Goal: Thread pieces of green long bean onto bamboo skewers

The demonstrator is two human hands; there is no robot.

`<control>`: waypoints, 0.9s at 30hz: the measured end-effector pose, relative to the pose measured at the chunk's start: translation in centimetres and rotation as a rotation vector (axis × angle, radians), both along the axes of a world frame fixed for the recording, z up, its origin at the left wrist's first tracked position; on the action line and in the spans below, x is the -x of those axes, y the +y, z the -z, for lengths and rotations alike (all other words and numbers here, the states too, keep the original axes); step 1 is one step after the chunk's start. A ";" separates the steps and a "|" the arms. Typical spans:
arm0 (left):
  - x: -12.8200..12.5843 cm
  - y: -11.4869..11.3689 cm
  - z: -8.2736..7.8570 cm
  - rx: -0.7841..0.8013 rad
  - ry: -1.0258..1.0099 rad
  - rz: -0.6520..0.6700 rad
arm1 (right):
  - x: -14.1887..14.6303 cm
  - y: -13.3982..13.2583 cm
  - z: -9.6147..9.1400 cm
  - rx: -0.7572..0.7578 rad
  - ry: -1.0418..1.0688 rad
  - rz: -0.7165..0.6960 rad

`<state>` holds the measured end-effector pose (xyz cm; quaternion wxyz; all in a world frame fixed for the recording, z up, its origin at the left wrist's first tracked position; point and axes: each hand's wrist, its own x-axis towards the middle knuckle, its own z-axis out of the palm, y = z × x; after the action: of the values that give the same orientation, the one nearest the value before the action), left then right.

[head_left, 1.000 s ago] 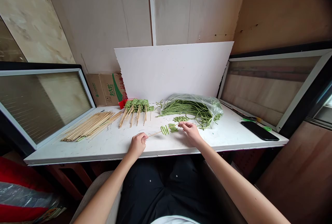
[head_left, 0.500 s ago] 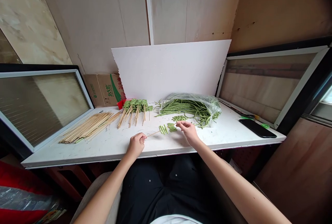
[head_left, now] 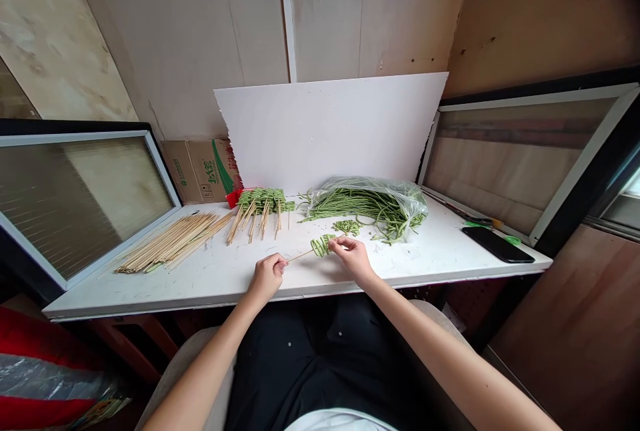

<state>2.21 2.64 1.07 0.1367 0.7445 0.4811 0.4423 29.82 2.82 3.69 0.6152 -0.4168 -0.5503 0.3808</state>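
My left hand [head_left: 269, 274] is closed around the blunt end of a bamboo skewer [head_left: 300, 256], which slants up to the right just above the table's front edge. Short green bean pieces [head_left: 320, 246] are threaded crosswise near its far end. My right hand [head_left: 353, 258] pinches the bean pieces at that end, its fingertips covering the skewer's tip. Behind it lies a small pile of cut beans [head_left: 347, 226]. Further back, long green beans [head_left: 350, 203] spill from a clear plastic bag [head_left: 413, 199].
Finished bean skewers [head_left: 263, 204] are stacked at the back, left of the bag. Bare bamboo skewers [head_left: 170, 241] lie in a heap on the left. A black phone [head_left: 497, 245] rests at the right. A white board [head_left: 330, 131] and a cardboard box [head_left: 200, 168] stand behind the table [head_left: 220, 291].
My right hand has moved slightly left and down, closer to my left hand. The bean pieces now sit in one bunch beside its fingertips. My left hand still grips the skewer.
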 end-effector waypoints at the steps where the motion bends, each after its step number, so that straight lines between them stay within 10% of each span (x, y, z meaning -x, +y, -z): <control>1: 0.0 0.0 0.0 0.001 0.003 0.006 | 0.0 0.0 0.1 0.003 -0.006 -0.001; 12: 0.1 0.3 -0.1 -0.001 -0.032 -0.026 | -1.9 0.5 -1.2 0.002 -0.074 -0.020; 20: 0.2 0.4 -0.1 -0.009 -0.036 -0.050 | -4.5 1.5 0.3 -0.268 -0.921 0.133; 27: 0.1 0.4 -0.1 -0.004 -0.045 -0.040 | -5.0 1.8 0.8 -0.351 -1.144 0.144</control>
<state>2.08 3.06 1.13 0.1369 0.7248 0.4919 0.4625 34.81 4.61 2.92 0.3054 -0.4840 -0.8189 -0.0432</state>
